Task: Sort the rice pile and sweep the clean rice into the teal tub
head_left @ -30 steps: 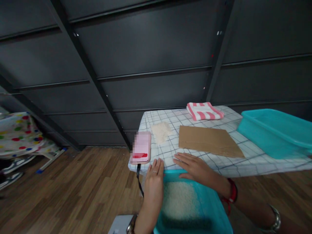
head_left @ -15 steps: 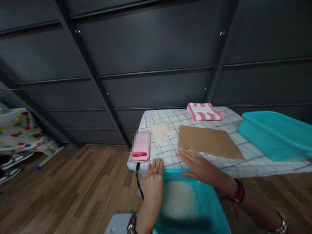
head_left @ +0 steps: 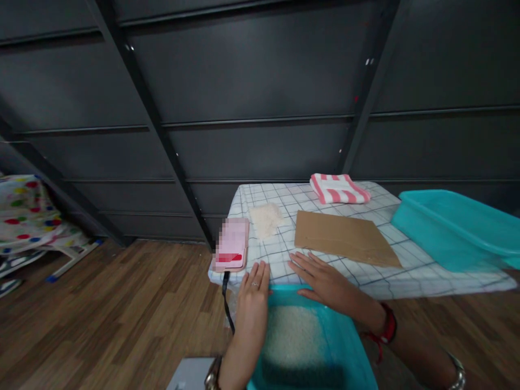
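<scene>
A teal tub (head_left: 349, 352) holding white rice (head_left: 294, 338) sits below the near edge of a low table (head_left: 406, 271) covered in a checked cloth. My left hand (head_left: 252, 300) lies flat with fingers together along the tub's left rim, reaching the table edge. My right hand (head_left: 323, 279) rests flat, fingers stretched out, on the cloth just above the tub's far rim. Neither hand holds anything. A small pile of rice (head_left: 266, 218) lies on the cloth beyond my hands, beside a sheet of brown cardboard (head_left: 341, 238).
A pink phone (head_left: 232, 244) with a dark strap lies at the table's left corner. A folded pink-striped towel (head_left: 339, 188) sits at the back, a second teal tub (head_left: 459, 227) at the right. Dark metal wall panels stand behind; a dotted cloth (head_left: 24, 211) lies far left on the wood floor.
My right hand lifted slightly toward the cardboard half a second ago and has settled back at the table edge. The view has shifted a little; my left hand stays put.
</scene>
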Demonstrator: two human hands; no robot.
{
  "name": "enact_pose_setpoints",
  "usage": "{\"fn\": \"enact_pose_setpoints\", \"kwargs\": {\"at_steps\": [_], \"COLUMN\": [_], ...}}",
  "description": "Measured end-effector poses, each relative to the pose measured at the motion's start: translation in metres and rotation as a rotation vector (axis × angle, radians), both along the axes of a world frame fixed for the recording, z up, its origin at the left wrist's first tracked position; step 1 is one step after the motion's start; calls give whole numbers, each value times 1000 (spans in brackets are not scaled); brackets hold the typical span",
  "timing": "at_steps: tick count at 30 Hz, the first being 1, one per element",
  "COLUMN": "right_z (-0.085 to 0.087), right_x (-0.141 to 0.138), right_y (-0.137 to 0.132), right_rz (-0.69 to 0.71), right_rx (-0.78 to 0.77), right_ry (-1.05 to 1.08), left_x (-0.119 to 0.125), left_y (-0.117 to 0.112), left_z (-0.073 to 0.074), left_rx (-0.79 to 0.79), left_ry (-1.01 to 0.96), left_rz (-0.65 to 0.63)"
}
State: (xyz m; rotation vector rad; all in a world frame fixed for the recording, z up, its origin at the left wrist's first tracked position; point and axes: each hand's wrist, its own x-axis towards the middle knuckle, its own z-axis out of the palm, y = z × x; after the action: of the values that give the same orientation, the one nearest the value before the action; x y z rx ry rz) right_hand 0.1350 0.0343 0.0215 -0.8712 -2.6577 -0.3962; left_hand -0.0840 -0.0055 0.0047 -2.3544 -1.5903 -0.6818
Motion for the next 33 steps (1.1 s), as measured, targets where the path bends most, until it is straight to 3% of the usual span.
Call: {"fn": "enact_pose_setpoints", "kwargs": {"at_steps": [9, 16, 23, 33], "right_z": [2, 2, 17, 13], "right_x": [4, 8, 5, 0], "right_y": [-2, -2, -4, -4], "right_rz": [23, 25, 41, 4], "right_rx": [84, 21, -26, -12], "right_ry": [-52, -49, -24, -27], "left_x": [-1, 6, 2, -1], "left_y": [-3, -1, 0, -6], "left_z": [11, 17, 12, 6], "left_rx": [-107, -140, -123, -83], "left_ry": [-6, 40, 25, 14], "left_rz": [14, 77, 58, 108]}}
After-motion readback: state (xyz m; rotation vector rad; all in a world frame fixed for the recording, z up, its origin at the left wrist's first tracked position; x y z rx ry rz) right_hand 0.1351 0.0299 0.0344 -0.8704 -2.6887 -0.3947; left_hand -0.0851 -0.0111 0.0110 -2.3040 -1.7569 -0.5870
